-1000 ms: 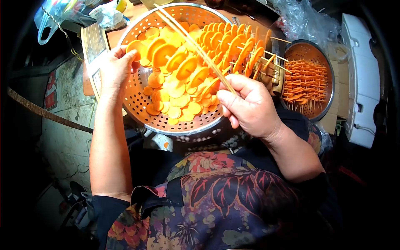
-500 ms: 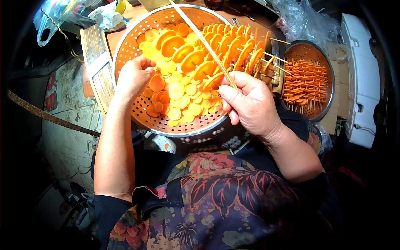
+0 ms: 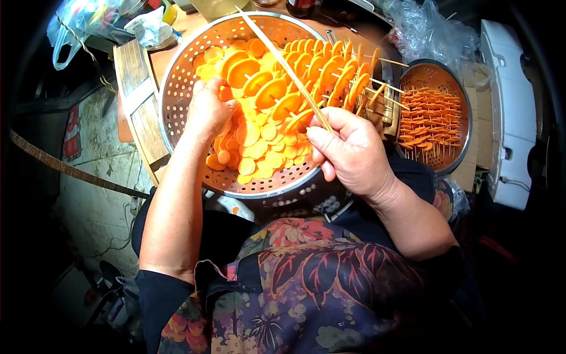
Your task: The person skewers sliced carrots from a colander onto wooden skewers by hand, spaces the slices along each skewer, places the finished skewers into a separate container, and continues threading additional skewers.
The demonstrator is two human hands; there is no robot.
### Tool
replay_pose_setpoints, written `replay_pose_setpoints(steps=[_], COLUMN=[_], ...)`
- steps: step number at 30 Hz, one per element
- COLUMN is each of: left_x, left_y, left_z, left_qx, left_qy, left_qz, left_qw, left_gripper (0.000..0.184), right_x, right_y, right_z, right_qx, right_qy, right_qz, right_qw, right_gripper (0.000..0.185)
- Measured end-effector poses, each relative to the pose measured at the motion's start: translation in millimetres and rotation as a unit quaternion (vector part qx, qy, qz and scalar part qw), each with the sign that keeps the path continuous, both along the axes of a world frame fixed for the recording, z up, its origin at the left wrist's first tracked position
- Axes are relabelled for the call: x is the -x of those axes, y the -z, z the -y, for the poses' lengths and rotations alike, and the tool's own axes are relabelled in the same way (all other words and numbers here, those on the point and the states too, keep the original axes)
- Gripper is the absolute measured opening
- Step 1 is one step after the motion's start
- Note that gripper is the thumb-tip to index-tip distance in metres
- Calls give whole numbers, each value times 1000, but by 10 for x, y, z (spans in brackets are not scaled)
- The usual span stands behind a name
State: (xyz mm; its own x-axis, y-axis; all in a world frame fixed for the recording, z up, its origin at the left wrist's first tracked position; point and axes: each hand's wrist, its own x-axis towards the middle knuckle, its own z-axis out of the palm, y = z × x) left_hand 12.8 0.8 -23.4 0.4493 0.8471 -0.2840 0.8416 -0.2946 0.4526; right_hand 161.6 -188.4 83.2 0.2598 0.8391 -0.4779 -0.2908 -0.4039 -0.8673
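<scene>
Decent progress could be seen tbh. A part-filled skewer (image 3: 270, 94) was tilted over the big colander (image 3: 178, 112), w/ a line of round orange slices threaded on it, and its near end looked to be held in the right hand (image 3: 356, 150). A few bare sticks (image 3: 278, 56) were def gripped in that same hand, thumb pressed on them, tips angled up toward the far rim. The left hand (image 3: 210, 112) was dipped into the loose slices (image 3: 258, 138), fingers bent; whether a slice was pinched couldn't be told b/c the fingertips were hidden.

Done pile, afaict: a bunch of loaded skewers (image 3: 340, 68) was laid along the right side of the big colander, bare ends poking out past the rim. A 2nd batch, the stacked skewers (image 3: 430, 121), was packed p. tight in the small colander (image 3: 420, 75) off to the right, so no exact count could be made.

Left to do: no slices were seen on the bare sticks, and a good-sized heap of slices was spread unthreaded across the big colander, so prob. a fair few skewers' worth imo.
</scene>
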Motion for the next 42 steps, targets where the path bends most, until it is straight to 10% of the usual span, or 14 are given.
replay_pose_setpoints(steps=[10, 18, 38, 42], left_x=[208, 262, 12, 15], left_y=[-279, -193, 181, 81], left_z=[-10, -178, -143, -214], left_qx=[433, 222, -175, -53], left_qy=[130, -125, -16, -61], left_qz=[169, 174, 45, 56], left_qw=[876, 951, 983, 995], left_gripper=[28, 6, 23, 22], right_x=[13, 24, -25, -27], right_y=[-11, -6, -37, -40], right_z=[1, 14, 47, 40], right_qx=[-3, -9, -5, -6], right_qy=[2, 5, 22, 22], right_qz=[14, -8, -22, -11], right_qw=[1000, 1000, 999, 1000], right_gripper=[13, 15, 13, 14])
